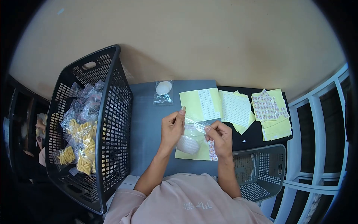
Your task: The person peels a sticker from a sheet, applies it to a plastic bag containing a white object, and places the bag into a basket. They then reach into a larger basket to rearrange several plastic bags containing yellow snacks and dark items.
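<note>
My left hand [173, 127] pinches the left top corner of a clear plastic bag, and my right hand [220, 137] pinches its right side. A white, net-textured rounded item [188, 145] lies in the lower part of the bag. Behind the bag are yellow backing sheets [191, 100] with a strip of small printed labels [208, 103]. A second clear bag [163, 99] with a white rounded item [163, 88] lies flat on the grey table [143, 112], beyond my left hand.
A large dark basket [115, 123] at left holds clear bags of yellow pieces [85, 142]. More label sheets [235, 109] and sticker sheets [265, 107] lie at right. A grey basket [280, 170] stands below them, near white railings [317, 134]. At far left, another person's arm [40, 125] shows.
</note>
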### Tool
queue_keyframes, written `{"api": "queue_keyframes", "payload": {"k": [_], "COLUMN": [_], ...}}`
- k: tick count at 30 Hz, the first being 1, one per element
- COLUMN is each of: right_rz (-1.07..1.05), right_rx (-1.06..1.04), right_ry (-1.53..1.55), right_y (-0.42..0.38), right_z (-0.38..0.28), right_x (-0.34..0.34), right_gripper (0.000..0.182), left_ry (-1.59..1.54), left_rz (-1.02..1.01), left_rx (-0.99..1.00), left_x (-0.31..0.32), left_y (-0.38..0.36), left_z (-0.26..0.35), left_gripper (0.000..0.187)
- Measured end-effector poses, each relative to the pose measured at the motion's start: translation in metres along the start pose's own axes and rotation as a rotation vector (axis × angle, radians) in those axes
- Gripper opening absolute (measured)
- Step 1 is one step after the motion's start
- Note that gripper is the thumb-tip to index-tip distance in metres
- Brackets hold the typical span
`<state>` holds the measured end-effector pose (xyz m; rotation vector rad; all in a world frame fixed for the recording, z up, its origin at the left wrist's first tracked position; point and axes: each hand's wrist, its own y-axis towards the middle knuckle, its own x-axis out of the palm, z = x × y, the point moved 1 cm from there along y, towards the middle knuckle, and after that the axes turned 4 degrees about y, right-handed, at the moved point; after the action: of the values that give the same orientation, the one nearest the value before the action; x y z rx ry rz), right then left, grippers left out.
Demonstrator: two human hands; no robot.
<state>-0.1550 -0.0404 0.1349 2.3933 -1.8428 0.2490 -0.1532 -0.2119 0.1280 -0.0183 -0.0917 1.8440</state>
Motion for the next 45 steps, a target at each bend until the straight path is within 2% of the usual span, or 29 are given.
{"api": "queue_keyframes", "payload": {"k": [3,4,6,10,11,13,14,16,17,19,20,21,22,23,24,26,29,31,32,34,36,38,39,40,42,43,45], "right_rz": [0.041,0.041,0.199,-0.059,-0.053,-0.001,0.032,0.065,0.044,0.020,0.036,0.020,0.004,-0.074,-0.061,-0.001,-0.116,-0.156,-0.151,-0.175,-0.139,-0.148,-0.050,-0.050,0.152,0.152,0.230], "right_rx": [-0.115,-0.109,-0.074,0.124,0.117,0.125,0.121,0.094,0.107,0.145,0.148,0.273,0.397,0.450,0.454,0.375,0.424,0.436,0.437,0.271,0.300,0.211,0.230,0.230,0.028,0.029,-0.067], "right_ry": [0.516,0.515,0.257,0.092,0.071,0.099,0.127,0.088,0.100,0.050,0.049,0.099,0.151,0.229,0.231,0.509,0.476,0.396,0.401,0.246,0.183,-0.073,-0.152,-0.153,-0.657,-0.656,-0.958], "right_y": [0.010,0.008,0.007,-0.001,-0.002,-0.003,-0.003,-0.007,-0.009,-0.013,-0.015,-0.017,-0.020,-0.021,-0.023,-0.024,-0.023,-0.024,-0.025,-0.024,-0.024,-0.023,-0.024,-0.025,-0.029,-0.032,-0.040], "right_z": [0.020,0.021,0.015,0.040,0.044,0.048,0.050,0.060,0.063,0.073,0.075,0.077,0.078,0.078,0.079,0.083,0.086,0.084,0.089,0.091,0.092,0.094,0.083,0.087,0.100,0.102,0.103], "right_x": [0.002,0.007,0.021,0.023,0.021,0.019,0.018,0.017,0.018,0.020,0.022,0.024,0.025,0.024,0.027,0.037,0.035,0.037,0.039,0.043,0.030,0.008,-0.002,-0.016,-0.044,-0.050,-0.059], "right_gripper": [0.015,0.015,0.010,0.016,0.018,0.018,0.018,0.020,0.021,0.025,0.025,0.028,0.030,0.043,0.043,0.051,0.055,0.059,0.059,0.063,0.060,0.049,0.033,0.033,0.032,0.032,0.038], "left_ry": [-0.118,-0.119,-0.306,-0.388,-0.387,-0.341,-0.343,-0.108,-0.153,-0.231,-0.310,-0.397,-0.396,-0.362,-0.328,-0.218,-0.063,-0.188,-0.184,-0.132,-0.165,-0.270,-0.334,-0.334,-0.306,-0.305,-0.324], "left_rz": [0.133,0.136,0.215,0.280,0.269,0.116,0.096,-0.149,-0.158,-0.140,-0.100,-0.022,-0.033,0.020,0.075,0.073,0.003,0.112,0.109,0.127,0.121,0.076,0.097,0.097,0.072,0.073,-0.185], "left_rx": [-0.097,-0.101,-0.144,-0.131,-0.142,-0.004,-0.021,-0.095,-0.162,-0.144,-0.115,-0.127,-0.139,-0.073,-0.007,0.026,0.076,0.079,0.075,0.048,0.074,-0.120,-0.189,-0.190,-0.283,-0.283,-0.413], "left_x": [0.000,-0.004,-0.014,-0.015,-0.012,-0.006,-0.009,-0.020,-0.022,-0.018,-0.015,-0.012,-0.009,-0.008,-0.007,-0.008,-0.014,-0.021,-0.020,-0.016,-0.016,-0.023,-0.029,-0.032,-0.036,-0.035,-0.027], "left_y": [0.005,0.007,0.016,0.013,0.011,-0.002,-0.006,-0.015,-0.022,-0.028,-0.029,-0.030,-0.030,-0.030,-0.031,-0.037,-0.038,-0.034,-0.035,-0.040,-0.037,-0.029,-0.024,-0.020,-0.017,-0.016,-0.018], "left_z": [-0.011,-0.011,-0.010,-0.014,-0.015,-0.019,-0.029,-0.052,-0.059,-0.060,-0.061,-0.063,-0.064,-0.064,-0.064,-0.074,-0.076,-0.079,-0.083,-0.092,-0.095,-0.092,-0.101,-0.106,-0.114,-0.115,-0.119], "left_gripper": [0.049,0.049,0.047,0.044,0.044,0.041,0.041,0.038,0.036,0.036,0.036,0.036,0.036,0.036,0.037,0.038,0.035,0.032,0.032,0.029,0.029,0.031,0.034,0.034,0.035,0.035,0.039]}}
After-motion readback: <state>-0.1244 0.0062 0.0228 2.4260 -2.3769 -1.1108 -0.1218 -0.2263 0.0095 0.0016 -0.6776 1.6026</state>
